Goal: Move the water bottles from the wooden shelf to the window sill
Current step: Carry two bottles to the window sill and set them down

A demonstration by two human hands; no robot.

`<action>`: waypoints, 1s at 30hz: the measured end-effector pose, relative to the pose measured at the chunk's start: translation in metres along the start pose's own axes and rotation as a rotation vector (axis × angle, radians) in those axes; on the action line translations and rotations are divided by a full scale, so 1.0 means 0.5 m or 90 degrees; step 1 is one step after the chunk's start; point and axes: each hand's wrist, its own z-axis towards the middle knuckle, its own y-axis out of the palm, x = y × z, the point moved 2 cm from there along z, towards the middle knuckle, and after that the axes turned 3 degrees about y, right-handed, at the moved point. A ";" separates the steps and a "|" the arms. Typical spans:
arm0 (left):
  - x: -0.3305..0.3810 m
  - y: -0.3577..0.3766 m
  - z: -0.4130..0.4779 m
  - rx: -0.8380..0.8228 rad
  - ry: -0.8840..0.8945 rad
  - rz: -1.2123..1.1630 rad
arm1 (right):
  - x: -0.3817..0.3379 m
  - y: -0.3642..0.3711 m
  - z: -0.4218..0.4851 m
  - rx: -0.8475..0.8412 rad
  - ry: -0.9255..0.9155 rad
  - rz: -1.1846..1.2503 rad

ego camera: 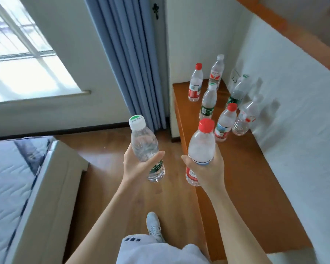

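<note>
Bottles are standing on the wooden shelf; left grip is clamping a green-label bottle, right grip a red-cap bottle

Domestic bedroom. A bed with a quilted mattress in a pale frame occupies the lower left. Pleated blue curtains hang down to a wood-plank floor beside a paned window with a white window sill. White plastered walls meet at a corner, where a low wooden shelf carries ordinary household water bottles. Furnishings and finishes are residential throughout.
</note>
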 end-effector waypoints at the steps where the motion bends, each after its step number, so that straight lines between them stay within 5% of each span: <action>1: -0.002 -0.037 -0.009 0.037 -0.004 0.005 | -0.010 0.032 -0.001 -0.038 -0.005 0.009; 14: -0.019 -0.337 -0.023 0.286 -0.025 0.004 | -0.083 0.340 -0.027 -0.268 -0.026 0.009; 30: -0.075 -0.741 0.322 0.301 -0.002 0.021 | -0.232 0.844 0.131 -0.314 -0.031 0.040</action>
